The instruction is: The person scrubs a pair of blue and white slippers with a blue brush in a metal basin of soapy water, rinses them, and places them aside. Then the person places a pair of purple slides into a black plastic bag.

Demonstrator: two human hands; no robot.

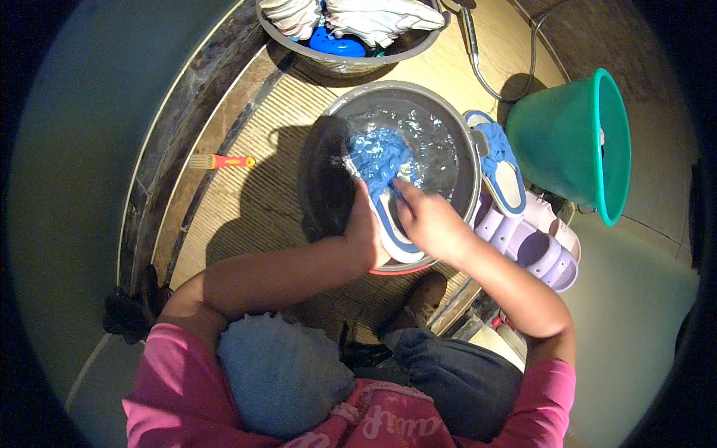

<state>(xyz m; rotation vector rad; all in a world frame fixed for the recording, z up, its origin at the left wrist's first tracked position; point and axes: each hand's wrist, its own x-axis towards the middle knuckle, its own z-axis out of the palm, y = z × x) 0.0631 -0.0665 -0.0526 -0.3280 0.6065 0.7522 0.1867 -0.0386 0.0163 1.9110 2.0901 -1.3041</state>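
Observation:
A blue slipper with a pale insole [392,218] lies tilted in a dark round basin [470,190] of water, its heel at the near rim. Its gathered cloth upper is partly under the rippling surface. My left hand [365,229] grips the slipper along its left side. From the right, my right hand [428,218] has its fingers curled over the slipper's edge, at the opening below the upper. Those fingertips are partly hidden. The matching blue slipper [507,173] leans against the basin's right side.
Lilac clogs [526,241] sit right of the basin, below a tilted green bucket [554,134]. Another basin [347,67] holds white shoes [386,19] and a blue clog [336,43]. A red-and-yellow brush [224,162] lies left. A shower head's hose [493,92] trails behind.

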